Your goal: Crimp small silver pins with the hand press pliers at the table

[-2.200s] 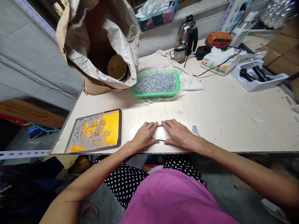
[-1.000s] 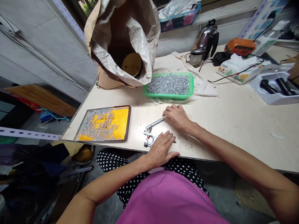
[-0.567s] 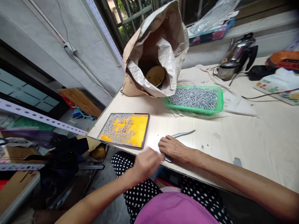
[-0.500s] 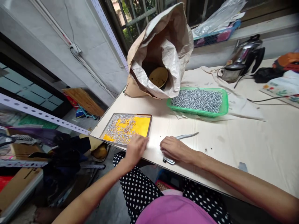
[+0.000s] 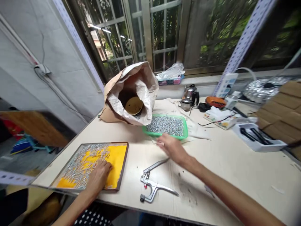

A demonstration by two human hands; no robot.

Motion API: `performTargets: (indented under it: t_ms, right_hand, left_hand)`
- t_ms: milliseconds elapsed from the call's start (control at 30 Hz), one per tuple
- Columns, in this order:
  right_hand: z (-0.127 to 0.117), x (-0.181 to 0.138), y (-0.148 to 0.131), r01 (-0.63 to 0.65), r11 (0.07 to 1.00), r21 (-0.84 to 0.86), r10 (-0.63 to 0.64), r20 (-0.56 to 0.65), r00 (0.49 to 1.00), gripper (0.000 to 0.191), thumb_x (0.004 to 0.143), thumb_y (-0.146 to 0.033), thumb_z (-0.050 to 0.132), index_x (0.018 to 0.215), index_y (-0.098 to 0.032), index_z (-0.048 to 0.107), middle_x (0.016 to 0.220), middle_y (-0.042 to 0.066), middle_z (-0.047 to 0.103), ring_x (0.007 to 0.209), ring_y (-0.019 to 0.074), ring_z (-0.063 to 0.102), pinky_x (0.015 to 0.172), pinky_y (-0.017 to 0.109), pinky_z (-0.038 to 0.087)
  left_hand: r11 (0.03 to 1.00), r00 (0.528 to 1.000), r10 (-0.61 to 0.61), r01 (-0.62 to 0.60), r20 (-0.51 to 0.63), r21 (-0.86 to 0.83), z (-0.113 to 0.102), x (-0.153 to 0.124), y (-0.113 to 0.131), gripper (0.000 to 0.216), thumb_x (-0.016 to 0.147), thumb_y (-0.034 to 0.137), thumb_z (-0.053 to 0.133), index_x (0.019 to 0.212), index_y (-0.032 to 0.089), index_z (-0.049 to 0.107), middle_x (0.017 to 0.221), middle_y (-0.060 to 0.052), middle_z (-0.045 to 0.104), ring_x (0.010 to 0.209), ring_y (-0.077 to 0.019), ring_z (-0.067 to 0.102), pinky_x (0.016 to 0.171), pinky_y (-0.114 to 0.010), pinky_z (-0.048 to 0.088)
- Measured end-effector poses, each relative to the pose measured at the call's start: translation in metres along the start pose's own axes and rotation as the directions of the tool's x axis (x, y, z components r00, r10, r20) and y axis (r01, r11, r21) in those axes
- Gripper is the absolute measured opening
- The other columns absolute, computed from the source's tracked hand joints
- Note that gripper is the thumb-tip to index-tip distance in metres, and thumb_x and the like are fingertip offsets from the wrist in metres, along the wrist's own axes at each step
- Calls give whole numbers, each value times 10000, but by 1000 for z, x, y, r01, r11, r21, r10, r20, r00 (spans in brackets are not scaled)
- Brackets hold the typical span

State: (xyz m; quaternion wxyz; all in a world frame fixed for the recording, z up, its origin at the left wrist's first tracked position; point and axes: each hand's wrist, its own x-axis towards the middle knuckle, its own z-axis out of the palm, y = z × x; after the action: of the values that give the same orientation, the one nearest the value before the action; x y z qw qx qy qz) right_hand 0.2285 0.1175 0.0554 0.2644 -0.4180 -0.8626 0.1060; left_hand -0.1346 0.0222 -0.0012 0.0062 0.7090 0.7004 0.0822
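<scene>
My left hand rests over the shallow tray, its curled fingers down among small silvery metal pins on a yellow sheet. Whatever its fingertips pinch is hidden. Just in front of the green basket, my right hand is raised with the fingers drawn together. Something small and pale shows at its fingertips, too blurred to name. Similar silvery pins fill that basket. Between my hands, hand pliers with a spring and a red tip lie on the table, their handles spread.
A large paper sack with a round yellowish bowl inside leans open behind the tray. Farther right are a metal kettle, an orange tool, a white tray of black tools and a cardboard piece.
My left hand has moved from the tray's edge onto the pins. My right hand has left the pliers, now lying in full view, and moved to the green basket. The camera view has shifted right.
</scene>
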Motion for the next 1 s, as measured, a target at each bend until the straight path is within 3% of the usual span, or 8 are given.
performTargets:
  t_ms: [100, 167, 267, 333, 400, 567, 833, 1000]
  right_hand:
    - [23, -49, -28, -41, 999, -12, 43, 321, 946, 131, 923, -284, 581, 869, -190, 654, 910, 49, 651, 824, 181, 626, 715, 286, 460]
    - [38, -78, -39, -48, 998, -29, 56, 426, 903, 179, 867, -377, 661, 913, -204, 652, 972, 44, 645, 852, 200, 624, 720, 304, 456]
    - [51, -106, -44, -80, 990, -115, 125, 477, 870, 143, 874, -292, 643, 986, -204, 632, 1037, 57, 634, 904, 217, 616, 762, 326, 445]
    - [56, -114, -43, -83, 983, -163, 150, 464, 873, 114, 924, -188, 536, 1003, -198, 617, 1035, 68, 626, 918, 209, 608, 755, 317, 430]
    - [59, -116, -41, -70, 981, -183, 148, 458, 877, 137, 957, -192, 478, 1005, -195, 606, 1022, 75, 615, 890, 200, 601, 713, 306, 412]
    - [63, -119, -37, -42, 980, -195, 125, 436, 891, 160, 968, -177, 444, 987, -190, 603, 979, 77, 598, 836, 199, 588, 652, 308, 375]
    - [61, -120, -40, -45, 978, -201, 124, 402, 907, 172, 956, -137, 449, 972, -175, 617, 954, 83, 614, 817, 196, 590, 633, 308, 377]
    - [59, -120, -43, -54, 981, -186, 127, 407, 905, 164, 950, -134, 462, 982, -169, 619, 962, 84, 619, 818, 193, 594, 634, 307, 394]
  left_hand:
    - [967, 997, -66, 57, -30, -247, -10, 2, 15, 243, 842, 402, 481, 785, 256, 667, 828, -51, 711, 846, -264, 644, 813, -378, 501]
    - [890, 987, -132, 157, 88, -428, -20, -4, 42, 309, 808, 509, 528, 821, 246, 690, 764, -33, 711, 721, -235, 655, 708, -335, 516]
    - [731, 927, -150, 339, 345, -592, -28, -16, 94, 429, 759, 583, 553, 830, 187, 702, 628, -21, 657, 534, -184, 586, 504, -269, 460]
    - [688, 913, -96, 349, 396, -637, -23, -22, 123, 410, 724, 546, 593, 797, 159, 704, 650, -30, 661, 538, -161, 572, 500, -249, 450]
    - [672, 894, -114, 391, 433, -629, -11, -26, 139, 382, 726, 509, 605, 800, 150, 711, 647, -35, 664, 539, -158, 568, 476, -240, 430]
    - [726, 895, -123, 376, 430, -575, 15, -33, 145, 244, 736, 386, 663, 781, 155, 728, 746, -48, 729, 672, -175, 640, 622, -257, 480]
    - [801, 899, -123, 339, 420, -493, 13, -35, 146, 202, 745, 348, 655, 743, 161, 732, 740, -38, 725, 670, -168, 638, 642, -252, 456]
    - [809, 832, -109, 392, 544, -437, 12, -29, 142, 263, 750, 396, 632, 736, 149, 720, 581, 6, 630, 523, -122, 518, 530, -231, 378]
